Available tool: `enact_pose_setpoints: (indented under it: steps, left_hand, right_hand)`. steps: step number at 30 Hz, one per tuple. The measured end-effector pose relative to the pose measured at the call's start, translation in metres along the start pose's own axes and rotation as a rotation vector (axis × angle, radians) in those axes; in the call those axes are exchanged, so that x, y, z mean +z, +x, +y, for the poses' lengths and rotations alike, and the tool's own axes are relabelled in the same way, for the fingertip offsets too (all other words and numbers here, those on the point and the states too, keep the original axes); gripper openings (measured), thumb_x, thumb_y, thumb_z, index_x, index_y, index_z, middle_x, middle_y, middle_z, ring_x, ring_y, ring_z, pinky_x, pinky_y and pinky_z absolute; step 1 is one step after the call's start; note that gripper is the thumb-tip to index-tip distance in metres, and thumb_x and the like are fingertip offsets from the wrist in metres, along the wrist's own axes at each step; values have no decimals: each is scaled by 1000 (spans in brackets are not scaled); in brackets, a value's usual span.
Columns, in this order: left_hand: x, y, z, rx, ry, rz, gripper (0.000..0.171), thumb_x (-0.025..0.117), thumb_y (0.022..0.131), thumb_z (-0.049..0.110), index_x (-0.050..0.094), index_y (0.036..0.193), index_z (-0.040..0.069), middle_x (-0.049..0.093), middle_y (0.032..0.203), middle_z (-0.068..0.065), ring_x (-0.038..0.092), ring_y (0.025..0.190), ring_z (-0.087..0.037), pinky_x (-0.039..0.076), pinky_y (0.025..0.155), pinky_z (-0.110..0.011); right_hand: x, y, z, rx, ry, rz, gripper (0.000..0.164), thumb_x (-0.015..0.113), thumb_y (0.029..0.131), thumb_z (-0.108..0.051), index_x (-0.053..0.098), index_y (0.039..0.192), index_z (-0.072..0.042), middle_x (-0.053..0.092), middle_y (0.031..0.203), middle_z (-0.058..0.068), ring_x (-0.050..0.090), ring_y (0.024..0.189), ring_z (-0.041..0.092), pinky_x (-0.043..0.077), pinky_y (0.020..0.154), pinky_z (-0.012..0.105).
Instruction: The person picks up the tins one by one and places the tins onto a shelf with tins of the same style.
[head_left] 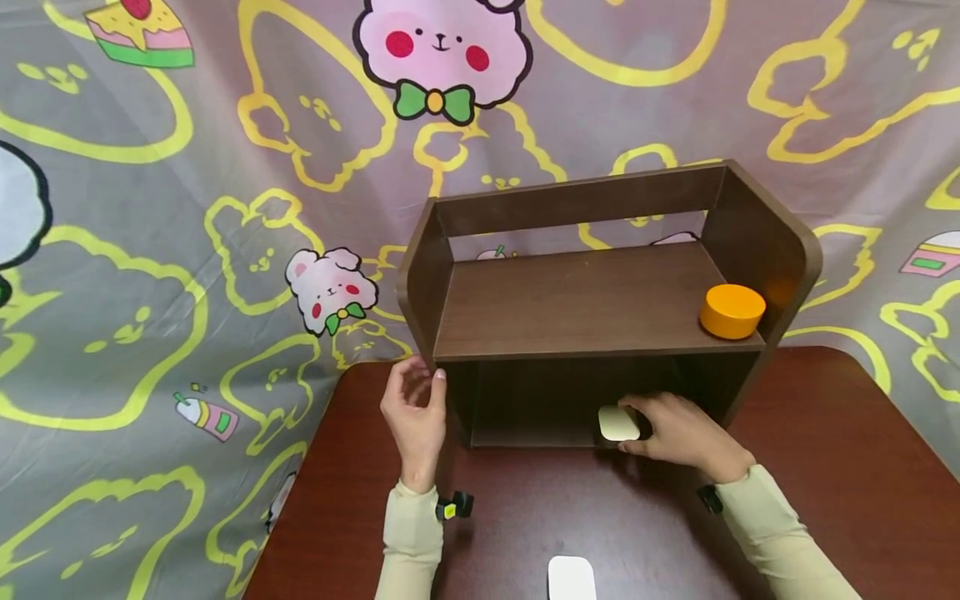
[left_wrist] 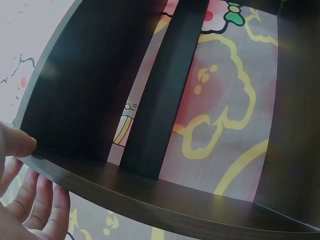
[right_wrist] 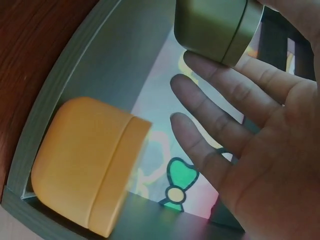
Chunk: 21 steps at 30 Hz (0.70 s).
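A dark brown two-tier wooden shelf (head_left: 577, 304) stands on the table. My left hand (head_left: 415, 417) grips the front edge of its left side panel; in the left wrist view the thumb (left_wrist: 19, 142) lies on one face and the fingers (left_wrist: 41, 205) on the other. At the lower compartment's opening, toward the right, my right hand (head_left: 678, 435) holds a small pale green lidded container (head_left: 618, 423) between thumb and fingers. The right wrist view shows that green container (right_wrist: 212, 27) at the fingertips, with the other fingers stretched out below it.
An orange round lidded container (head_left: 733, 311) sits on the upper tier, close to the right side panel. A white rounded object (head_left: 572, 578) lies on the reddish-brown table (head_left: 517, 500) near the front. Behind the shelf hangs a patterned cloth (head_left: 300, 100).
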<state>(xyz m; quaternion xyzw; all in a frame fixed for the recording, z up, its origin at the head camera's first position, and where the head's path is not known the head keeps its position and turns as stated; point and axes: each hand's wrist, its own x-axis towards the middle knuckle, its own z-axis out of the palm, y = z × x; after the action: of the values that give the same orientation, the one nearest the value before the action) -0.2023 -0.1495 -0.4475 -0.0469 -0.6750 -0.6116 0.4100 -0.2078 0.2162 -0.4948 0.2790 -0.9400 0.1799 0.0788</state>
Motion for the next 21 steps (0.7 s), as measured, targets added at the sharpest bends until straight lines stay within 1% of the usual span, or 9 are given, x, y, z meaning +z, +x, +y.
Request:
enact_pose_setpoints:
  steps: [6, 14, 21]
  left_hand:
    - [-3, 1, -1, -8, -1, 0, 23, 76, 88, -4, 67, 109, -6, 66, 100, -14, 65, 91, -12, 59, 80, -17]
    - [-4, 1, -1, -22, 25, -13, 26, 77, 87, -3, 67, 111, -5, 67, 103, -18, 66, 92, -13, 59, 82, -17]
    - [-3, 4, -1, -24, 22, -19, 26, 76, 88, -3, 67, 112, -4, 68, 103, -20, 66, 92, -13, 60, 82, -18]
  right_hand:
    - [5, 5, 6, 15, -5, -22, 49, 91, 75, -36, 72, 112, -10, 71, 89, -5, 58, 75, 9, 53, 69, 35]
    - [9, 8, 11, 52, 42, -79, 45, 89, 77, -37, 69, 110, -13, 66, 87, -8, 55, 76, 9, 50, 70, 33]
    - [10, 8, 14, 59, 45, -70, 43, 89, 77, -37, 70, 108, -13, 65, 87, -8, 56, 79, 10, 50, 73, 33]
